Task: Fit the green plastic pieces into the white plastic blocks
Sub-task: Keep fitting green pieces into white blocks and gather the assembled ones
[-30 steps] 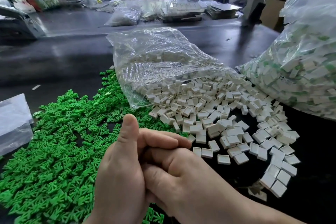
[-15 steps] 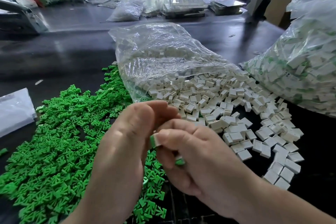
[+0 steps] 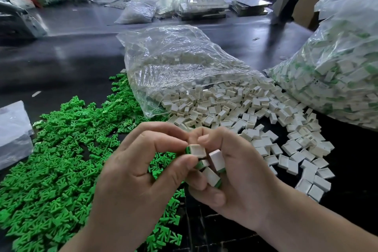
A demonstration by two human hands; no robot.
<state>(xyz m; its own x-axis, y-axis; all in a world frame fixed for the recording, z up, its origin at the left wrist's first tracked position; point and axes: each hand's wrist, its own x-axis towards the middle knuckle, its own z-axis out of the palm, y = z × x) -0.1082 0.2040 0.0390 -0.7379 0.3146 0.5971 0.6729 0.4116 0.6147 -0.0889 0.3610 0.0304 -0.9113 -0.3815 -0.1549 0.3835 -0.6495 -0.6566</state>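
A large heap of green plastic pieces (image 3: 53, 159) covers the dark table on the left. Loose white plastic blocks (image 3: 235, 108) spill from a clear bag (image 3: 173, 63) in the middle. My left hand (image 3: 141, 172) pinches a white block (image 3: 197, 150) with a green piece showing at its left edge, between thumb and forefinger. My right hand (image 3: 239, 174) touches the same block with its fingertips and cups several more white blocks with green edges (image 3: 216, 159) in its palm. Both hands meet low in the middle of the view.
A big clear bag (image 3: 337, 71) of white blocks with green inside fills the right side. A flat plastic bag (image 3: 12, 131) lies at the left edge. More bags and trays (image 3: 204, 6) stand on the far side of the dark table (image 3: 71, 57).
My hands, clasped shut a second ago, have spread apart. The white blocks with green edges now show between the fingers, and the left thumb and forefinger hold one at the top.
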